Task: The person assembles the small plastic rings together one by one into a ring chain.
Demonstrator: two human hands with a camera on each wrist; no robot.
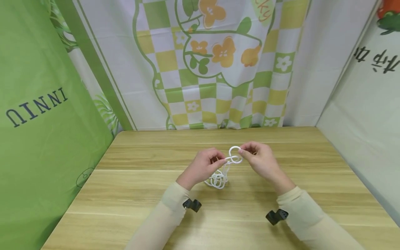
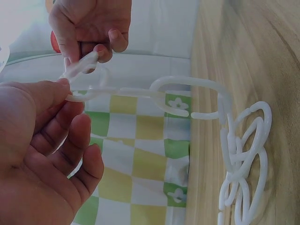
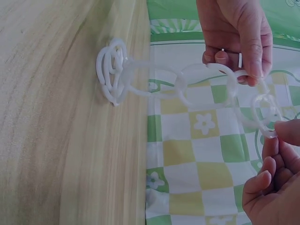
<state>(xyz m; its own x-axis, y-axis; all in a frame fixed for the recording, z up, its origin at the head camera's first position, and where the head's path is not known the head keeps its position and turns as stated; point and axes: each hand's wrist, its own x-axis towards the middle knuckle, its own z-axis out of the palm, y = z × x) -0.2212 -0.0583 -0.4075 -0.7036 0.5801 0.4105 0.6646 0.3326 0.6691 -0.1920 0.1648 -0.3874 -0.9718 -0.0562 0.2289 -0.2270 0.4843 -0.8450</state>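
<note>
Both hands are raised above the table with a white plastic chain [image 1: 217,181] between and below them. My left hand [image 1: 207,164] pinches a link near the chain's upper end between thumb and fingertips. Opposite it, my right hand [image 1: 260,158] pinches a round white link [image 1: 234,147] at its edge; this link overlaps the one beside it. In the left wrist view a hanging link [image 2: 190,81] shows a small gap in its side. Other links [image 3: 192,104] run down to a heap on the wood. Fingertips partly hide where the upper links meet.
A wood-grain table [image 1: 140,215] lies under the hands. Behind it hangs a checked, flowered curtain [image 1: 200,92]. A green cloth [image 1: 47,146] borders the left side and a white one [image 1: 365,114] the right. Each sleeved wrist wears a small black camera [image 1: 276,216].
</note>
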